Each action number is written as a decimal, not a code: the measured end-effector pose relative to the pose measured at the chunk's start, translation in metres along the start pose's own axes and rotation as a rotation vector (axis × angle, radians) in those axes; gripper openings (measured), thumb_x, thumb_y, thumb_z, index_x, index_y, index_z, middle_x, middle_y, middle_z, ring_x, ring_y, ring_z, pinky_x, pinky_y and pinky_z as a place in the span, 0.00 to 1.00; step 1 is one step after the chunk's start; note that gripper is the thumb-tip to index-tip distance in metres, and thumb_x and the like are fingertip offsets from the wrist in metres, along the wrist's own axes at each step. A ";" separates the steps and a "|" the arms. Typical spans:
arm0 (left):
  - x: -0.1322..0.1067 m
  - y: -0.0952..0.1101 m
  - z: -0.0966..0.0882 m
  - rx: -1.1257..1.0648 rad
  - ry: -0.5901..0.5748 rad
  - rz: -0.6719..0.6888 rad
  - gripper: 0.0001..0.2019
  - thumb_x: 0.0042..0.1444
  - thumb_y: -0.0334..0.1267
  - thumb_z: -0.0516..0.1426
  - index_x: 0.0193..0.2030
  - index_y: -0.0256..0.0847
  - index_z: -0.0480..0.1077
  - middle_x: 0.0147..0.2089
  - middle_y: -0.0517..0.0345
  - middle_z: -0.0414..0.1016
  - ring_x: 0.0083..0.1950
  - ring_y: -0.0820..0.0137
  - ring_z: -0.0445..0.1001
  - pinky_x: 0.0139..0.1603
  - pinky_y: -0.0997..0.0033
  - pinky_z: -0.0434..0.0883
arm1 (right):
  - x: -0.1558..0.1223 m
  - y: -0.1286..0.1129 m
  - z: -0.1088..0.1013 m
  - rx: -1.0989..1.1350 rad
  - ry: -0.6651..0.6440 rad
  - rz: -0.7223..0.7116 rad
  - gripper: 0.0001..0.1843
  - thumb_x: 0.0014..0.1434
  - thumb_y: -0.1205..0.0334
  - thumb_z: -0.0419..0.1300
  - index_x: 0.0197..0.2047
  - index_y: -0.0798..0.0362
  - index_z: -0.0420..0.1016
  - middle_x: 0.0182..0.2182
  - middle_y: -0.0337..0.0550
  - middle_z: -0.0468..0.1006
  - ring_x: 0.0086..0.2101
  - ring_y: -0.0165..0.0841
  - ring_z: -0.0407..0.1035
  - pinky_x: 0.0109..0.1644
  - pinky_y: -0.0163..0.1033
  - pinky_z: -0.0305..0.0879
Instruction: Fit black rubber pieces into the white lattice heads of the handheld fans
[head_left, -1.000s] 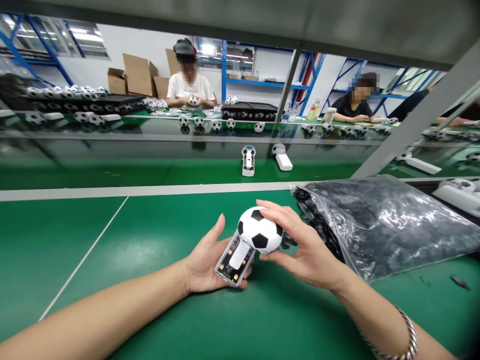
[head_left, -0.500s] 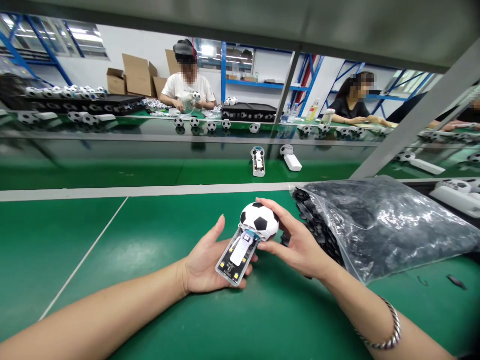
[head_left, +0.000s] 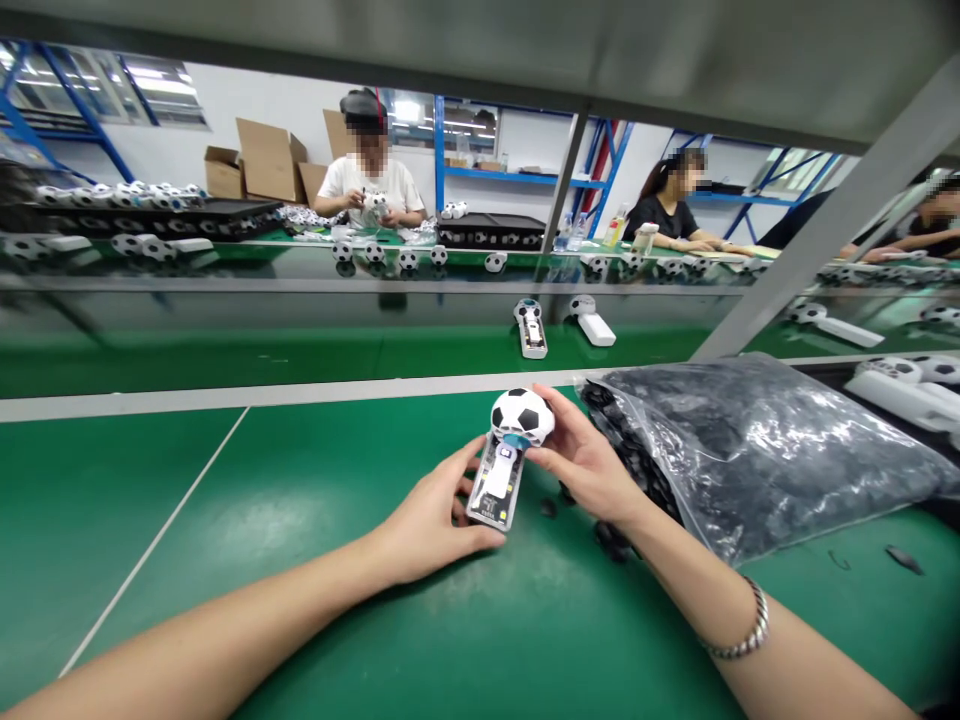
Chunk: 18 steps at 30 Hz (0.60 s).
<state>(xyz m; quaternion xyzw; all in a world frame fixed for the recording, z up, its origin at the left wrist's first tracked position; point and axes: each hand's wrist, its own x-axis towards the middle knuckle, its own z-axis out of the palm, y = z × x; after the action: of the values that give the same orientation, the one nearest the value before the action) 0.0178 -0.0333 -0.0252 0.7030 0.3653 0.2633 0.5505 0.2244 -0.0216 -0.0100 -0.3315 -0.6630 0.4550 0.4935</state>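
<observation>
A small device with a football-patterned ball head (head_left: 523, 416) and a clear, open handle body (head_left: 497, 486) showing a circuit board is held above the green mat (head_left: 315, 480). My left hand (head_left: 431, 515) grips the handle from the left and below. My right hand (head_left: 581, 455) closes on the ball head from the right. Both hands are closed on the same device.
A clear bag of small black parts (head_left: 757, 440) lies right of my hands, with a few loose black pieces (head_left: 611, 535) beside it. Two similar devices (head_left: 531, 328) lie on the belt beyond. Other people (head_left: 367, 180) work across it, among trays of ball devices (head_left: 142, 215).
Both hands have carried the device slightly up and away from me. The handle now stands more upright and my left fingers have closed further round it.
</observation>
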 end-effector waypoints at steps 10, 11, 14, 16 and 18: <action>-0.004 -0.005 0.003 0.845 0.124 0.297 0.23 0.51 0.42 0.57 0.55 0.55 0.60 0.56 0.53 0.54 0.54 0.59 0.60 0.51 0.58 0.64 | -0.003 0.008 -0.001 -0.379 0.063 0.008 0.34 0.55 0.63 0.58 0.62 0.46 0.47 0.59 0.49 0.52 0.56 0.39 0.54 0.48 0.43 0.65; -0.003 -0.005 0.004 0.878 0.126 0.305 0.22 0.52 0.41 0.56 0.55 0.56 0.60 0.57 0.52 0.54 0.54 0.59 0.59 0.52 0.56 0.64 | -0.004 0.006 -0.001 -0.396 0.087 0.000 0.33 0.55 0.63 0.57 0.61 0.47 0.49 0.58 0.49 0.54 0.55 0.39 0.56 0.46 0.42 0.67; 0.004 -0.004 0.005 0.948 0.155 0.305 0.21 0.53 0.41 0.55 0.55 0.55 0.60 0.57 0.51 0.55 0.54 0.57 0.60 0.51 0.54 0.64 | -0.004 0.002 0.000 -0.425 0.129 -0.024 0.30 0.55 0.63 0.57 0.60 0.48 0.52 0.56 0.49 0.57 0.53 0.39 0.58 0.42 0.42 0.69; 0.015 -0.005 -0.001 0.979 0.205 0.299 0.21 0.53 0.41 0.55 0.55 0.53 0.61 0.57 0.50 0.56 0.53 0.57 0.62 0.50 0.54 0.64 | -0.004 -0.001 0.002 -0.440 0.133 -0.044 0.29 0.55 0.64 0.56 0.59 0.48 0.54 0.55 0.49 0.58 0.52 0.39 0.59 0.41 0.41 0.69; 0.031 -0.008 -0.012 0.998 0.282 0.286 0.20 0.53 0.41 0.55 0.55 0.51 0.62 0.56 0.49 0.57 0.53 0.57 0.62 0.50 0.54 0.64 | -0.005 -0.004 0.005 -0.447 0.117 -0.056 0.27 0.55 0.64 0.56 0.57 0.48 0.57 0.55 0.48 0.58 0.51 0.38 0.60 0.41 0.41 0.70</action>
<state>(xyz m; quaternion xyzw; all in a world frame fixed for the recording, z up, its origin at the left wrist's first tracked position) 0.0247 -0.0006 -0.0306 0.8798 0.4169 0.2219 0.0536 0.2211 -0.0290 -0.0084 -0.4397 -0.7267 0.2629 0.4577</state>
